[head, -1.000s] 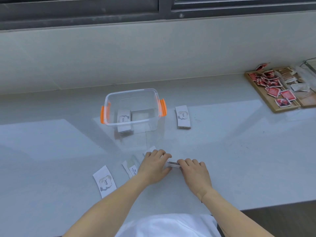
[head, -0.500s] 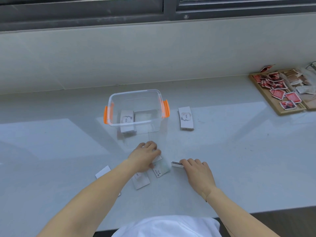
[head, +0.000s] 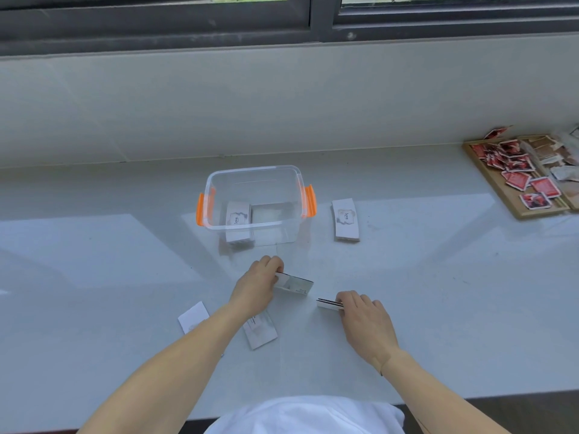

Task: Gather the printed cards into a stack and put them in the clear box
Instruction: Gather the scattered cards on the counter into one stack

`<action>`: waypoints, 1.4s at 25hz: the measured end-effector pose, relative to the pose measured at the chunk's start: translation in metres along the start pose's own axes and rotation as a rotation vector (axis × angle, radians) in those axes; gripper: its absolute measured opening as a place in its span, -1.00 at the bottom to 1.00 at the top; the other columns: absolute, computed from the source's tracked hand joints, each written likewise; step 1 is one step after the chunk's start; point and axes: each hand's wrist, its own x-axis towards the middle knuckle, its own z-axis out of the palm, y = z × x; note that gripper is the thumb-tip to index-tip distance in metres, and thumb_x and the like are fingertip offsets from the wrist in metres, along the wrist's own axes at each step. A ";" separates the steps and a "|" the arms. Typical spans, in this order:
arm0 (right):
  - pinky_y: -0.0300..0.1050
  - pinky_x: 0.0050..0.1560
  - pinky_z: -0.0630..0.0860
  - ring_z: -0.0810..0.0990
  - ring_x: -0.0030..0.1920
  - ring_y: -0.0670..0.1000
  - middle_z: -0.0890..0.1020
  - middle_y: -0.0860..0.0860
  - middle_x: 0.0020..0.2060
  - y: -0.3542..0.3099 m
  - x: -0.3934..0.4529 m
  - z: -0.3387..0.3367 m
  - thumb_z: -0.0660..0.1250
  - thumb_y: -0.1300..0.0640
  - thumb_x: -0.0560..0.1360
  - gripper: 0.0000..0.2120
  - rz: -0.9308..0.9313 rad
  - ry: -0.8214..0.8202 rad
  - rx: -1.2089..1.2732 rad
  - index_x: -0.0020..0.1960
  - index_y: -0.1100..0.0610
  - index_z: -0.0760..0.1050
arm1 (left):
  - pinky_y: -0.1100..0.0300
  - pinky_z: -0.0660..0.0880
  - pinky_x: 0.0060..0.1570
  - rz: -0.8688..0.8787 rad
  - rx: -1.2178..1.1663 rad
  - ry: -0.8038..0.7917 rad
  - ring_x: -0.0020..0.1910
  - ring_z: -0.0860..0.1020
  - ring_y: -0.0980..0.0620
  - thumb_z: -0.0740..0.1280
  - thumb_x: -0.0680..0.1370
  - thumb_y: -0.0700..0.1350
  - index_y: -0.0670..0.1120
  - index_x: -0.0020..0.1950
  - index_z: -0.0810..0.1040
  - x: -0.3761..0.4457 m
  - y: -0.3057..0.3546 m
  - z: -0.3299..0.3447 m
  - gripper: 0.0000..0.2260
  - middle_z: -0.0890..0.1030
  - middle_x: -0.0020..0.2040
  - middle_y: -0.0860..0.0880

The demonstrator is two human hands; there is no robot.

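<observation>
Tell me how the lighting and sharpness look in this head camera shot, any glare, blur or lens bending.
Head view: daylight from the window throws broad pale reflections across the glossy counter; wide-angle bending curves the sill and counter edges; the clear box stays readable, with "love" legible on the card stack beside it; small print on the card in the left hand is too soft to read.

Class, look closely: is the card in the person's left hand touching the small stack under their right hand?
Apart. The head view shows bare counter between the lifted card in the left hand and the small stack pinned by the right hand.
</observation>
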 end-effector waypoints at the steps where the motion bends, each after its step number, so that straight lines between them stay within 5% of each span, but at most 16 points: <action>1: -0.05 -0.20 0.46 0.56 -0.14 0.10 0.59 -0.01 0.06 0.000 -0.001 0.001 0.35 0.24 0.45 -0.63 0.005 0.030 0.050 0.23 0.09 0.43 | -0.05 0.47 -0.14 0.019 -0.017 0.007 -0.01 0.40 -0.05 0.15 0.55 -0.33 -0.02 0.06 0.35 -0.003 0.006 0.005 -0.78 0.46 0.02 0.01; 6: -0.02 -0.13 0.55 0.52 0.03 0.12 0.33 0.02 0.42 0.000 -0.001 0.005 0.36 0.12 0.44 -0.27 0.078 0.031 0.161 0.50 0.08 0.07 | -0.08 0.47 -0.05 0.117 -0.097 -0.046 0.03 0.41 -0.06 0.14 0.50 -0.39 -0.01 0.10 0.39 -0.008 0.036 0.027 -0.68 0.48 0.04 -0.01; 14: 0.10 0.30 0.41 0.34 0.37 0.25 0.46 0.12 0.30 0.003 0.007 0.007 0.32 0.23 0.49 -0.68 0.021 0.059 0.139 0.23 0.16 0.41 | 0.03 0.47 0.11 0.124 -0.278 -0.160 0.11 0.48 0.01 0.06 0.42 -0.44 0.01 0.20 0.42 -0.011 0.062 0.042 -0.51 0.50 0.17 0.00; 18: 0.11 0.30 0.37 0.49 0.17 0.18 0.56 0.06 0.10 0.002 0.007 0.007 0.29 0.21 0.50 -0.78 -0.022 0.073 0.069 0.15 0.14 0.47 | 0.03 0.44 0.21 0.078 -0.364 -0.195 0.21 0.47 0.01 0.06 0.37 -0.44 -0.02 0.22 0.41 -0.012 0.078 0.052 -0.48 0.49 0.20 -0.03; 26: 0.00 -0.08 0.41 0.52 -0.12 0.11 0.59 -0.03 -0.11 -0.003 0.007 0.003 0.24 0.10 0.56 -0.82 0.061 0.000 0.017 0.14 0.03 0.48 | -0.11 0.46 0.10 0.112 -0.126 -0.240 0.18 0.43 -0.12 0.11 0.47 -0.35 -0.05 0.29 0.33 -0.012 0.080 0.054 -0.58 0.43 0.23 -0.08; 35: 0.01 -0.27 0.39 0.48 -0.26 0.14 0.56 -0.03 -0.23 -0.007 0.004 -0.001 0.38 0.27 0.44 -0.68 0.044 0.030 0.009 0.10 -0.07 0.49 | 0.08 0.33 0.32 0.147 0.195 -0.272 0.40 0.28 -0.01 0.28 0.38 -0.21 0.09 0.40 0.31 -0.029 -0.015 -0.002 -0.41 0.35 0.40 0.03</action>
